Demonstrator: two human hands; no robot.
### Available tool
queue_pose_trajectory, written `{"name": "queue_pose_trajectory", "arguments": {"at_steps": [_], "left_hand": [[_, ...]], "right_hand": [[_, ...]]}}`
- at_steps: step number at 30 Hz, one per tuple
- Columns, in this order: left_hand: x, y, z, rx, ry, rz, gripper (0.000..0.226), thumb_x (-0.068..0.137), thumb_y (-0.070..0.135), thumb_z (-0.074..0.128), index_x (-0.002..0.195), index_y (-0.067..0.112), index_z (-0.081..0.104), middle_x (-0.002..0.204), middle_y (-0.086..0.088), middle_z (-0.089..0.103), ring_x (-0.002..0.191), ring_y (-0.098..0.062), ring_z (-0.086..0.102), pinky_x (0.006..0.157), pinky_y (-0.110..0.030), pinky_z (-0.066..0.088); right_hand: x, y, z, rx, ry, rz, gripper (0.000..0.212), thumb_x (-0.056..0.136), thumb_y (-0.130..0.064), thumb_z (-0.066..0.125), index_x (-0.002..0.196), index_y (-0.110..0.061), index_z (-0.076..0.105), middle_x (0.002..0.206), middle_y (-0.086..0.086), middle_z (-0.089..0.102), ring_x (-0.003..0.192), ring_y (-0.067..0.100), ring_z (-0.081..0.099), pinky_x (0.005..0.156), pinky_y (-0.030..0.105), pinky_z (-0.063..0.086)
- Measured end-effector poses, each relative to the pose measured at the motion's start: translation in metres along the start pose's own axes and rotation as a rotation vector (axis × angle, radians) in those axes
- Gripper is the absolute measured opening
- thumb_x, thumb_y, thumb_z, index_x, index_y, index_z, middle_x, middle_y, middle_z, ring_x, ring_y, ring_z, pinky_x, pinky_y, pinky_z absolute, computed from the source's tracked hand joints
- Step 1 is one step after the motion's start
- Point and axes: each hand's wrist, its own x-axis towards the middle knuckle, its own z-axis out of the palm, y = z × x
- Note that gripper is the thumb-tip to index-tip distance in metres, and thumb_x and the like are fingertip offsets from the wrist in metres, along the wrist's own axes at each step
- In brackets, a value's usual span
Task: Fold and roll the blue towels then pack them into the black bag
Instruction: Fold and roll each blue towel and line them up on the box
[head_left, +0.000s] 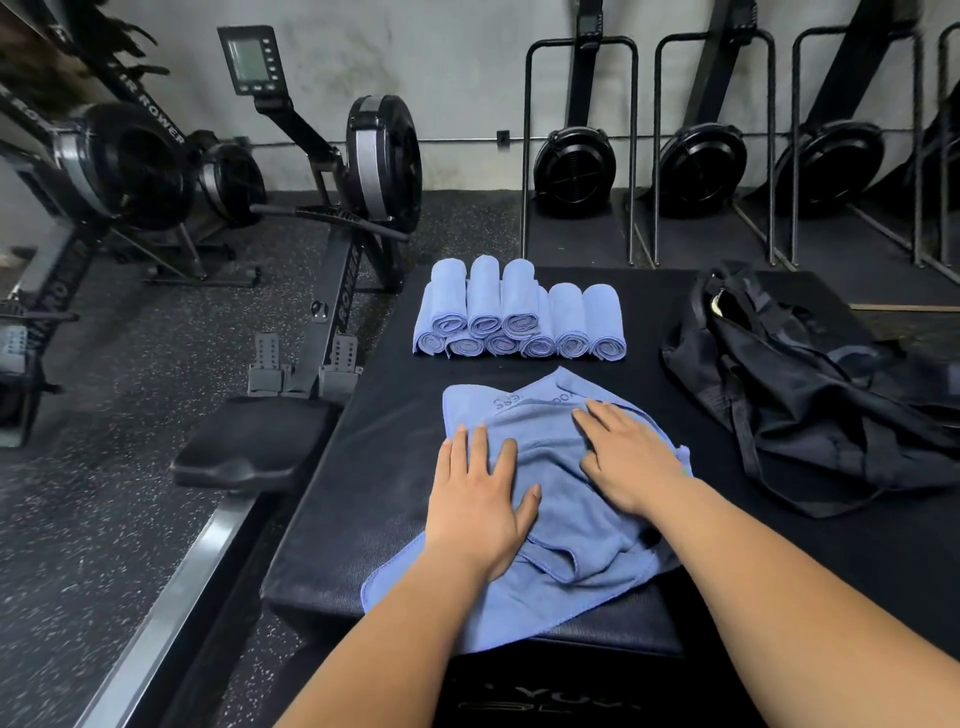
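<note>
Blue towels (519, 317) are being kept as a finished batch at the far left of the black padded bench (374, 467). They are rolled and laid side by side, with three more stacked on top. The folding and rolling is being judged as nearly done, since only one loose towel (561, 519) is being seen. It is lying rumpled in front of the stack, with its near edge hanging over the bench's front.

The towel's left part is being pressed down by the left hand (483, 499), held flat with fingers straight and slightly spread. Just to its right, the right hand (623, 457) is being laid palm-down on the cloth, fingers extended and close together. Nothing is being pinched.

At the far right, the black bag (810, 384) is being left slumped on the bench, apart from the rolls. No blue towel is being seen at its opening, so packing is being judged as not yet begun.
</note>
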Motion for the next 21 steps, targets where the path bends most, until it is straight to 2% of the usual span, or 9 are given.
{"name": "queue_pose_trajectory", "arguments": {"at_steps": [3,6,10,12,15,18,21], "left_hand": [[0.001,0.0,0.002,0.025,-0.051,-0.004,0.08,0.102,0.071,0.013,0.163,0.022,0.026,0.166,-0.02,0.028,0.154,-0.045,0.018,0.128,-0.054,0.009],[0.002,-0.002,0.002,0.026,-0.05,-0.007,0.082,0.101,0.073,0.012,0.165,0.023,0.023,0.165,-0.017,0.028,0.154,-0.045,0.017,0.128,-0.054,0.008],[0.003,-0.002,0.002,0.02,-0.04,-0.003,0.083,0.1,0.075,0.013,0.165,0.024,0.02,0.163,-0.017,0.028,0.155,-0.044,0.013,0.129,-0.054,0.006],[0.003,-0.002,0.002,0.005,-0.054,-0.006,0.086,0.099,0.077,0.01,0.167,0.026,0.015,0.169,-0.019,0.019,0.158,-0.044,0.006,0.129,-0.054,0.003],[0.002,-0.003,0.004,-0.02,-0.076,-0.015,0.092,0.096,0.083,0.005,0.169,0.027,0.006,0.175,-0.018,0.002,0.16,-0.041,-0.009,0.129,-0.054,-0.004],[0.001,-0.004,0.004,-0.053,-0.084,-0.035,0.098,0.093,0.087,0.003,0.169,0.025,0.002,0.175,-0.015,-0.008,0.16,-0.035,-0.02,0.129,-0.053,-0.009],[0.002,-0.005,0.004,-0.106,-0.06,-0.076,0.097,0.095,0.086,0.007,0.169,0.023,0.008,0.176,-0.011,-0.006,0.161,-0.027,-0.018,0.129,-0.048,-0.01]], "right_hand": [[0.009,0.009,-0.006,0.02,0.01,0.057,0.066,0.106,-0.035,0.034,0.167,-0.023,0.014,0.175,0.004,0.011,0.16,0.022,0.01,0.129,0.04,0.015],[0.017,0.017,-0.01,0.015,0.023,0.181,0.063,0.106,-0.037,0.032,0.165,-0.021,0.018,0.171,0.005,0.021,0.158,0.022,0.018,0.123,0.042,0.026],[0.025,0.02,-0.009,-0.081,0.087,0.332,0.062,0.104,-0.043,0.029,0.16,-0.017,0.026,0.168,0.011,0.023,0.154,0.03,0.02,0.119,0.045,0.028],[0.027,0.02,-0.007,-0.085,0.093,0.213,0.072,0.104,-0.061,0.026,0.165,-0.022,0.02,0.174,0.008,0.011,0.16,0.029,0.007,0.125,0.043,0.02],[0.025,0.017,-0.004,-0.052,-0.042,0.063,0.097,0.088,-0.093,0.012,0.167,-0.038,0.001,0.175,-0.002,-0.011,0.161,0.024,-0.012,0.13,0.044,0.004],[0.026,0.019,0.003,-0.04,-0.06,0.136,0.108,0.075,-0.102,-0.001,0.165,-0.042,-0.01,0.174,0.002,-0.02,0.161,0.026,-0.017,0.13,0.047,-0.002],[0.026,0.013,0.009,0.008,-0.011,0.253,0.114,0.07,-0.104,-0.006,0.165,-0.041,-0.01,0.173,0.007,-0.021,0.16,0.029,-0.02,0.13,0.05,-0.003]]}}
